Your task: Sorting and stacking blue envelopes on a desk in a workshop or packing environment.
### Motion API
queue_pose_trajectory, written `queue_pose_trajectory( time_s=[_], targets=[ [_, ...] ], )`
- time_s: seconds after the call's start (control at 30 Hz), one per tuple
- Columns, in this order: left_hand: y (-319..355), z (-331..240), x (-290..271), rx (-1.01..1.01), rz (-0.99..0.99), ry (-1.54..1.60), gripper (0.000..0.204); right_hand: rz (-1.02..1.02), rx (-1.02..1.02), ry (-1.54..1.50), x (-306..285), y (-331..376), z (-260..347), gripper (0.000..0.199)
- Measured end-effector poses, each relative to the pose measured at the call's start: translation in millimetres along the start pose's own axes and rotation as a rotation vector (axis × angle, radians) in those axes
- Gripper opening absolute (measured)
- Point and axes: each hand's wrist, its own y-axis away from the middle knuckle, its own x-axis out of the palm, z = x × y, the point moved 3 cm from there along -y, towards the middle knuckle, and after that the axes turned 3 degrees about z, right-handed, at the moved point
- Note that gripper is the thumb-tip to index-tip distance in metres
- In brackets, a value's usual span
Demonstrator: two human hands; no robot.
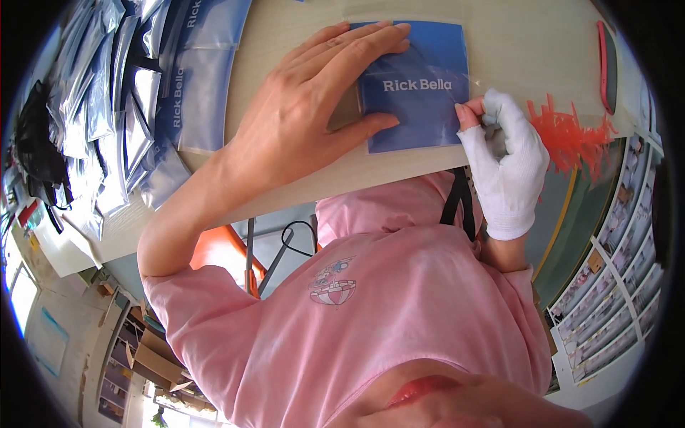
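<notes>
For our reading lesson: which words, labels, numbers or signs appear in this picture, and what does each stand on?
Square blue packet, top centre: pale lettering, readable but not copied here.
Blue packets, upper left: pale lettering turned sideways, readable but likewise not copied.
Pink shirt: a chest picture; any lettering is too small to make out.
Shelves at right: any labels are too small and blurred to read.

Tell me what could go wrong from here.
The blue packet might crease, with the left hand spread over one side and the gloved right hand pinching at its right edge.
The red strips beside that glove could snag on it.
The overlapping packets on the left could slide if bumped.
</notes>
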Motion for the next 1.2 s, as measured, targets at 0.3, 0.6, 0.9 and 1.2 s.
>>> queue_pose_trajectory(
  time_s=[0.3, 0.6, 0.9, 1.2],
  targets=[
    [-2.8, -2.4, -1.3, -0.003, 0.011, 0.007, 0.078, -0.071, 0.089, 0.304, -5.4, 2.6, 4.7, 0.018],
    [-0.1, -5.4, -4.3, -0.091, 0.028, 0.032, 0.082, 0.047, -0.686, 0.412, 26.5, 10.6, 20.0, 0.049],
    [4.4, -12.0, -46.8, -0.009, -0.096, 0.303, 0.072, 0.094, -0.711, 0.301, 22.9, 17.3, 40.6, 0.053],
    [96.9, -24.0, -112.2, -0.267, -0.34, -0.146, 0.039, -0.274, -0.687, 0.211, -15.5, 24.3, 23.5, 0.061]
  ],
)
